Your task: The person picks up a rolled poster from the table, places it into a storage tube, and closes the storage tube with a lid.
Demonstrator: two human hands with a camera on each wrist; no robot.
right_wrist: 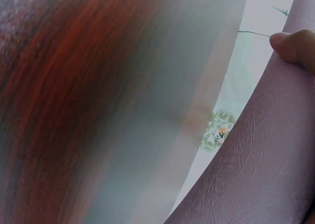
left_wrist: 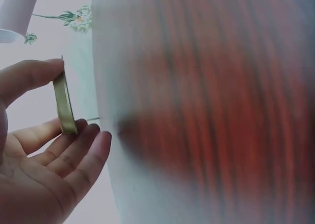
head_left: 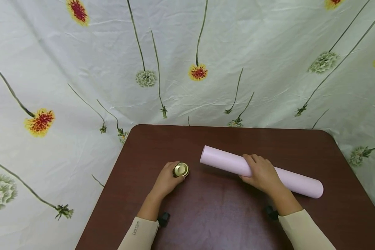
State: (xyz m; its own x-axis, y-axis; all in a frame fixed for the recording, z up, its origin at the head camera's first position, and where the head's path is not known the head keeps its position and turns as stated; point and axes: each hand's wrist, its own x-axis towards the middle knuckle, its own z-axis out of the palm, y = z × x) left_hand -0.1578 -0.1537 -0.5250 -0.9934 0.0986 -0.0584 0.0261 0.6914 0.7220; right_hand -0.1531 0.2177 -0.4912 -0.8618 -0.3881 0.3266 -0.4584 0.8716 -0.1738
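My left hand (head_left: 167,178) pinches a gold round disc (head_left: 181,169) with concentric rings on its face, like a jar lid. Seen nearly edge-on in the left wrist view, the thin disc (left_wrist: 64,105) sits between the thumb and the fingers. A long lilac roll (head_left: 297,181) slants over the right half of the table, and my right hand (head_left: 262,173) grips it near the middle. In the right wrist view the lilac roll (right_wrist: 266,150) shows a finely creased surface, with one fingertip (right_wrist: 283,47) against it. The other fingers there are out of view.
Beneath both hands lies a dark reddish-brown table (head_left: 206,208) with rounded far corners. A pale cloth (head_left: 181,97) with printed flowers hangs behind it and along its sides. Small black devices are strapped at the left wrist (head_left: 163,219) and right wrist (head_left: 271,212).
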